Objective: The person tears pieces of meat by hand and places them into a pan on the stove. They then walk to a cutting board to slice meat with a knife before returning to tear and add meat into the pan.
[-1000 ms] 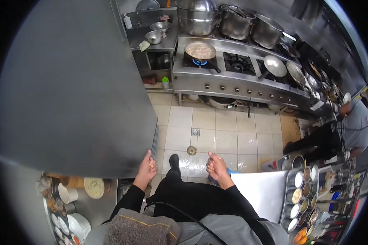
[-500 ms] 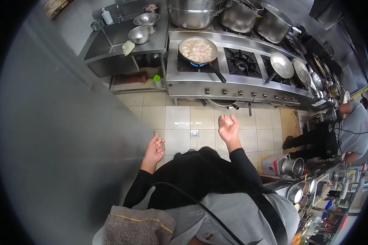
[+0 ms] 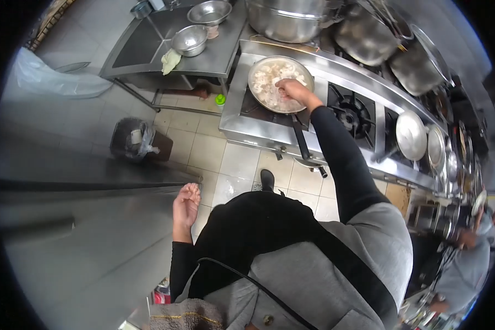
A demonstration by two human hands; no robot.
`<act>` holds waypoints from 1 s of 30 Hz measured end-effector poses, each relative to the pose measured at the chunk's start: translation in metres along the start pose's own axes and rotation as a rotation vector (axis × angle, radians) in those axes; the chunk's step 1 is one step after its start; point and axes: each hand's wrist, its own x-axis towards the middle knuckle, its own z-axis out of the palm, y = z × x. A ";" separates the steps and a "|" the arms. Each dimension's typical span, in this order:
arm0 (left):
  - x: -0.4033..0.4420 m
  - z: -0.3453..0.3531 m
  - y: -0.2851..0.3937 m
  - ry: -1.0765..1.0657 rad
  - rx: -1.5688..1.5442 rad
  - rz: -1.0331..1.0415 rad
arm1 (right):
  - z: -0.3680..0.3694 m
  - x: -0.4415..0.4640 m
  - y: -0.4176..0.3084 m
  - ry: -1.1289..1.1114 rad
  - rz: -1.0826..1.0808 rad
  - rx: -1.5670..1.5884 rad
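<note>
My right hand [image 3: 295,92] reaches over a frying pan [image 3: 255,100] on the stove, fingers pointing down and drawn together. What they hold, if anything, I cannot make out. Pale chopped pieces in cloudy liquid [image 3: 269,82] fill the pan, and its black handle [image 3: 301,137] points toward me. Low at my side is my left hand [image 3: 187,203], fingers curled in, with nothing visible in them. It is close to a grey metal door or panel [image 3: 121,242].
Burners [image 3: 349,110], another pan [image 3: 411,135] and large steel pots [image 3: 286,22] line the stove. Left stands a steel counter [image 3: 143,47] with metal bowls [image 3: 190,41]. A lined bin [image 3: 140,140] sits on the floor. Co-workers [image 3: 462,269] are at far right.
I have stepped closer to the stove. My right hand has gone from in front of my body out over the pan. The panel at left has shifted, revealing the bin. My left hand stays low.
</note>
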 end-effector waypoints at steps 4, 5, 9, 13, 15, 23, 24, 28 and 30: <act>0.005 0.031 -0.011 -0.100 -0.101 0.103 | -0.023 0.085 0.025 -0.248 0.181 -0.070; 0.010 0.039 -0.010 -0.143 -0.136 0.088 | -0.011 0.069 0.008 0.011 0.187 0.028; 0.036 0.094 0.002 -0.192 0.123 0.109 | -0.004 0.054 -0.019 0.189 -0.426 -0.543; 0.065 0.132 0.016 -0.252 0.296 0.035 | 0.069 -0.050 -0.066 -0.419 -0.664 -0.095; 0.079 0.148 0.021 -0.278 0.303 0.028 | 0.099 -0.119 -0.115 -0.578 -0.502 0.033; 0.106 0.155 0.031 -0.262 0.185 0.062 | 0.130 -0.111 -0.071 -0.517 -0.072 0.816; 0.105 0.156 0.035 -0.305 0.157 0.030 | 0.129 -0.111 -0.069 -0.524 0.015 0.970; 0.093 0.175 0.047 -0.399 0.049 -0.078 | 0.138 -0.110 -0.068 -0.536 0.127 1.438; 0.095 0.175 0.041 -0.313 0.203 0.012 | 0.147 -0.102 -0.059 -0.511 0.093 1.370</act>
